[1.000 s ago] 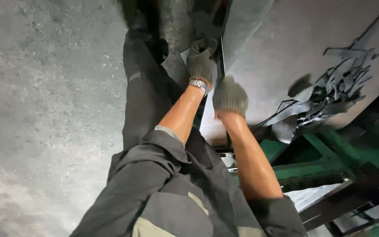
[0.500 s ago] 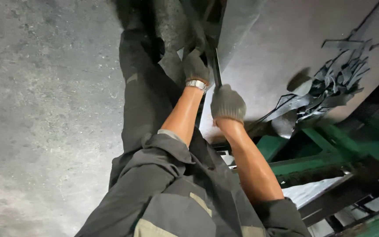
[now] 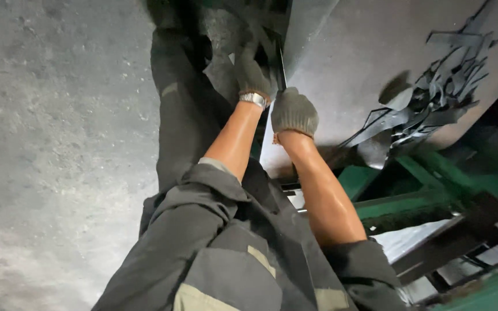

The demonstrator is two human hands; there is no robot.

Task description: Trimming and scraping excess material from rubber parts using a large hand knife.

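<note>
Both my hands wear grey knit gloves and reach out in front of me. My left hand (image 3: 253, 74), with a metal watch band at the wrist, grips the near edge of a large grey metal sheet (image 3: 357, 55). My right hand (image 3: 293, 111) is closed on the same edge, just nearer to me. The dark thin edge of the sheet runs between the two gloves. My grey work jacket sleeves are pushed up to the elbows. The fingertips are partly hidden by the sheet's edge and by blur.
A pile of dark scrap metal strips (image 3: 433, 101) lies on the sheet at the right. Under it stands a green machine frame (image 3: 410, 193) with pale sheet pieces below. Rough concrete floor (image 3: 59, 144) spreads to the left. My trouser legs (image 3: 177, 98) show beyond the hands.
Both hands have slid a little farther from me along the sheet's edge, still gripping it. The view has shifted slightly, and the scrap pile sits a bit higher in it.
</note>
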